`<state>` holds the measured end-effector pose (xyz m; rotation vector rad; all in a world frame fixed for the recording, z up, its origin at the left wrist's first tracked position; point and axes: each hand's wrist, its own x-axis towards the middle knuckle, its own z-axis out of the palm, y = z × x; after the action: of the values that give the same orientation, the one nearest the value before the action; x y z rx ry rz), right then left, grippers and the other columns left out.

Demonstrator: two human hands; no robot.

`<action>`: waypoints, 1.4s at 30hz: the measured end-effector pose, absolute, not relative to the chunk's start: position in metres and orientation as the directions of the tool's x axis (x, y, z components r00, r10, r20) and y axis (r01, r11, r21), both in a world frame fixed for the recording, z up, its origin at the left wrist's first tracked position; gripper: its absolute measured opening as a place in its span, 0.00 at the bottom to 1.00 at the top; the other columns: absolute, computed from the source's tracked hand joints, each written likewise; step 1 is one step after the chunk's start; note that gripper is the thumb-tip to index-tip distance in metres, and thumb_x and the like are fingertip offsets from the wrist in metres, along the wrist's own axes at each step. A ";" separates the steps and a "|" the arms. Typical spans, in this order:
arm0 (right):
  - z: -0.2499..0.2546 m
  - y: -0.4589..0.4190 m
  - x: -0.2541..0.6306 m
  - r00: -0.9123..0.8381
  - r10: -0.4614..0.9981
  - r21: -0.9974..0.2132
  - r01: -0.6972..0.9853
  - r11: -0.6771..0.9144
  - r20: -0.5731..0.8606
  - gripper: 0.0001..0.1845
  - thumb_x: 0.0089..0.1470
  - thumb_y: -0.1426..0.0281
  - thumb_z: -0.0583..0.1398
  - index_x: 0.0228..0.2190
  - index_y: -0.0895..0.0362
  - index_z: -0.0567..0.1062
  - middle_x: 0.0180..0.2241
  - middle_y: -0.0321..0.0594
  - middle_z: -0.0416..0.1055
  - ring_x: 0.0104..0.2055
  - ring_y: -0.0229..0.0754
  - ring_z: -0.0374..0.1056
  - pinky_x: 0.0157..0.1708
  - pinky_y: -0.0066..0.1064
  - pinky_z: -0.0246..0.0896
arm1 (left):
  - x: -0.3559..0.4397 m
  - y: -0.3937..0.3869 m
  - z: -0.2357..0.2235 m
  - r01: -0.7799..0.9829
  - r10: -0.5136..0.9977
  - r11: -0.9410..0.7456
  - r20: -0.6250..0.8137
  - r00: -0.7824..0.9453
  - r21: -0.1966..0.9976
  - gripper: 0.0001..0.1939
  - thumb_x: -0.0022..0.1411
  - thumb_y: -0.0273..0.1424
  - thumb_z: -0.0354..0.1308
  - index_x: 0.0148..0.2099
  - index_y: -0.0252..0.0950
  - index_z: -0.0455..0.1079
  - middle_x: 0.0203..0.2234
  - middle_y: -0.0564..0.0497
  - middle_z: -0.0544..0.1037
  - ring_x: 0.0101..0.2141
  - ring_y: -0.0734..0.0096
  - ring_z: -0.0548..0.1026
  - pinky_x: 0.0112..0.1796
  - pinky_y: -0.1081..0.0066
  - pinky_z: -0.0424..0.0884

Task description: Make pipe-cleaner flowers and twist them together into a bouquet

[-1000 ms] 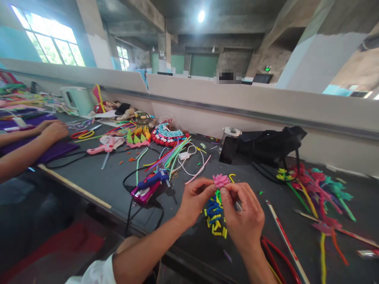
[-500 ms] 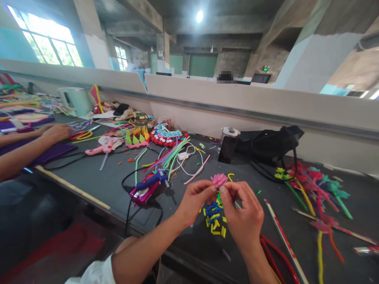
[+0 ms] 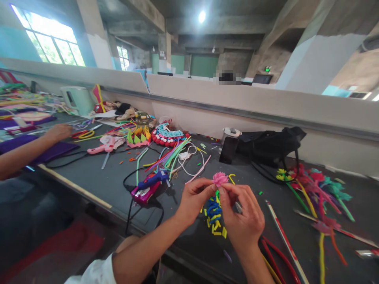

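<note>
A small pink craft flower (image 3: 220,178) is pinched between both hands above the dark table (image 3: 103,179). My left hand (image 3: 194,201) grips its left side with thumb and forefinger. On the other side, my right hand (image 3: 244,209) pinches the base, its remaining fingers curled. Below the flower lies a pile of short cut pieces in blue, yellow and green (image 3: 214,215). Partly under my right forearm are red-handled scissors or pliers (image 3: 280,256), their working end hidden. Beside them lies a red-and-white stick (image 3: 284,236).
To the left are a blue glue gun (image 3: 152,179) on a magenta box (image 3: 145,193) and a pink glue gun (image 3: 103,146). Finished fuzzy flowers (image 3: 318,185) lie right, near a black bag (image 3: 269,146) and a phone (image 3: 228,150). A co-worker's arm (image 3: 35,148) reaches in at far left.
Both my hands keep hold of the pink flower, with only a slight finger shift. The co-worker's nearer arm has moved, and only one arm shows clearly now. The view has shifted slightly.
</note>
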<state>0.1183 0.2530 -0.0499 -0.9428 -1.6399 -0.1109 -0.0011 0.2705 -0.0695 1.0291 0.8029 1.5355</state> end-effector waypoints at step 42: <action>-0.050 0.253 0.122 -0.003 0.520 -0.352 0.733 0.582 0.854 0.04 0.59 0.73 0.58 0.31 0.56 0.70 0.24 0.32 0.64 0.26 0.34 0.61 0.29 0.26 0.58 | -0.009 0.269 -0.077 0.337 0.683 -0.689 0.730 0.006 0.642 0.07 0.63 0.28 0.58 0.40 0.38 0.78 0.25 0.47 0.77 0.28 0.70 0.72 0.31 0.71 0.65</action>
<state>0.1222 0.2533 -0.0500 -1.0581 -1.6625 -0.2311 -0.0085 0.2688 -0.0774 2.0021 1.0584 1.7349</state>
